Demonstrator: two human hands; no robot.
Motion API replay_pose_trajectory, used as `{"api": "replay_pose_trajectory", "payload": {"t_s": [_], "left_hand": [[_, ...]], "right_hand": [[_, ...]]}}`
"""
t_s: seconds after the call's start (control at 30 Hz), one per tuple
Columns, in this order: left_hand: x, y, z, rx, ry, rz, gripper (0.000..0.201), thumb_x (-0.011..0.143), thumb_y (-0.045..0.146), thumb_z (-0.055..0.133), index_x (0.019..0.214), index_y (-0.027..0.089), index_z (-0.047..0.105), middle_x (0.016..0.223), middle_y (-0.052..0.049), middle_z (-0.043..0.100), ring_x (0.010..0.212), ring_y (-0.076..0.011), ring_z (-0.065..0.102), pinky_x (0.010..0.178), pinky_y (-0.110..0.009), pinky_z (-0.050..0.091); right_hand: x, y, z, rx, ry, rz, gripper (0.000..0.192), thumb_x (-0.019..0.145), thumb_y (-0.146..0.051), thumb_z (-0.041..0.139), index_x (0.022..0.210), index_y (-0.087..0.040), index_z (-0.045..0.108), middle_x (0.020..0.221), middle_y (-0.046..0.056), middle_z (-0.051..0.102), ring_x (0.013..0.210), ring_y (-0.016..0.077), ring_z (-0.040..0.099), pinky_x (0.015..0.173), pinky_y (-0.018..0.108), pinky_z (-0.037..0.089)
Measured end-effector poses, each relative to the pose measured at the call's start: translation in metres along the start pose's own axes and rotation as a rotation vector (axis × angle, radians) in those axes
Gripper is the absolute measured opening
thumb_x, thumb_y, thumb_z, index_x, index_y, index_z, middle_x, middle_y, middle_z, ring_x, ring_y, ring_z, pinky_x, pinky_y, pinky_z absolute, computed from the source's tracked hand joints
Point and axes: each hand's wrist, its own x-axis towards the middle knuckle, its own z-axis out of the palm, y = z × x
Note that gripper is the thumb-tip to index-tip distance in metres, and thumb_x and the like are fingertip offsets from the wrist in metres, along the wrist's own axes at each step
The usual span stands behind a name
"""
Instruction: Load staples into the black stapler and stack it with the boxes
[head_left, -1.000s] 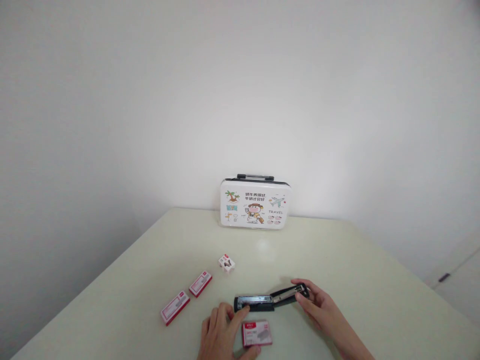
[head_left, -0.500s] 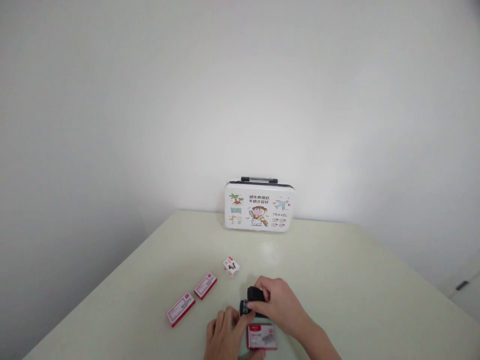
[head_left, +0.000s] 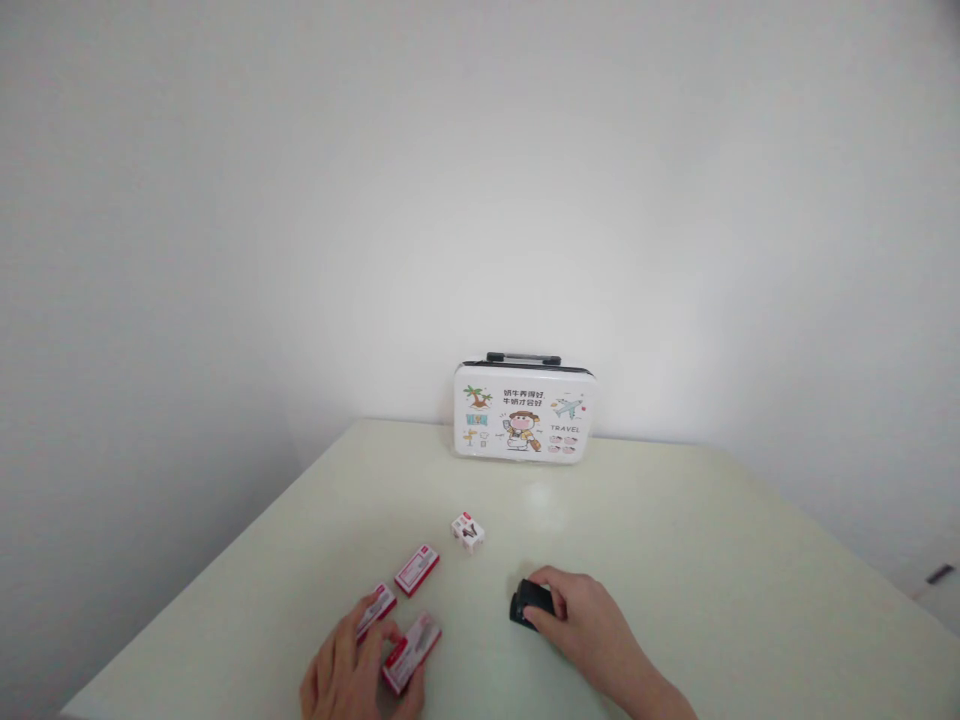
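My left hand (head_left: 345,670) grips a red-and-white staple box (head_left: 414,652), blurred a little, between the thumb and fingers at the near left. Partly under its fingertips is a second box of the same kind (head_left: 377,608). Just beyond lies another staple box (head_left: 417,570), tilted on the table plane, untouched. My right hand (head_left: 581,615) is closed round a small black stapler (head_left: 534,603), thumb on the near side and fingers over the far side. The stapler's rear part is hidden in the palm.
A small white box with red and dark print (head_left: 468,532) sits farther back on the pale table (head_left: 645,530). Against the wall stands a white case with cartoon prints and a black handle (head_left: 525,412). A small dark object (head_left: 940,574) shows at the far right.
My left hand has moved left, carrying the staple box from beside the stapler to the other boxes. The stapler's parts, apart before, now look closed together in my right hand.
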Motion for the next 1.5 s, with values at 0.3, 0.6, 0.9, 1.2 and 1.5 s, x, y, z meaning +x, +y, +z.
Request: {"api": "replay_pose_trajectory", "payload": {"t_s": [0.3, 0.6, 0.9, 1.2, 1.5], "left_hand": [[0.046, -0.044, 0.007, -0.221, -0.192, 0.138, 0.06, 0.088, 0.047, 0.062, 0.143, 0.027, 0.049, 0.145, -0.007, 0.054, 0.125, -0.0272, 0.055, 0.105, -0.044, 0.048], [0.061, 0.004, 0.017, -0.266, -0.246, 0.212, 0.064, 0.089, 0.036, 0.059, 0.15, 0.027, 0.044, 0.154, -0.008, 0.046, 0.138, -0.0274, 0.045, 0.114, -0.048, 0.039], [0.062, 0.05, 0.035, -0.21, -0.136, 0.111, 0.062, 0.094, 0.037, 0.05, 0.153, 0.02, 0.039, 0.152, -0.012, 0.05, 0.138, -0.0273, 0.045, 0.114, -0.047, 0.035], [0.069, 0.056, 0.043, -0.183, -0.101, 0.16, 0.053, 0.101, 0.035, 0.045, 0.154, 0.03, 0.041, 0.151, -0.009, 0.05, 0.132, -0.028, 0.048, 0.109, -0.05, 0.04], [0.029, 0.028, 0.044, -0.271, -0.131, 0.25, 0.048, 0.1, 0.039, 0.05, 0.147, 0.029, 0.049, 0.15, -0.01, 0.051, 0.137, -0.0271, 0.05, 0.111, -0.048, 0.048]], "right_hand": [[-0.007, -0.003, 0.0, -0.002, 0.002, 0.023, 0.018, 0.083, -0.028, 0.062, 0.097, -0.027, 0.073, 0.064, -0.004, 0.062, 0.062, 0.0163, 0.058, 0.059, 0.026, 0.031], [0.0, 0.018, 0.002, 0.042, 0.116, 0.166, 0.028, 0.083, -0.051, 0.066, 0.083, -0.025, 0.077, 0.057, -0.003, 0.058, 0.055, 0.0163, 0.053, 0.054, 0.027, 0.027], [0.097, -0.001, 0.034, 0.193, 0.236, 0.107, 0.046, 0.087, -0.061, 0.059, 0.094, -0.021, 0.079, 0.063, -0.001, 0.059, 0.061, 0.0165, 0.054, 0.058, 0.027, 0.032], [0.069, -0.02, 0.073, 0.355, 0.193, 0.075, 0.048, 0.088, -0.064, 0.06, 0.078, -0.018, 0.068, 0.058, -0.006, 0.047, 0.057, 0.0131, 0.045, 0.055, 0.024, 0.031], [0.007, -0.022, 0.106, 0.666, 0.174, 0.194, 0.07, 0.086, -0.081, 0.046, 0.109, -0.019, 0.067, 0.06, -0.003, 0.052, 0.054, 0.0169, 0.05, 0.051, 0.027, 0.041]]}}
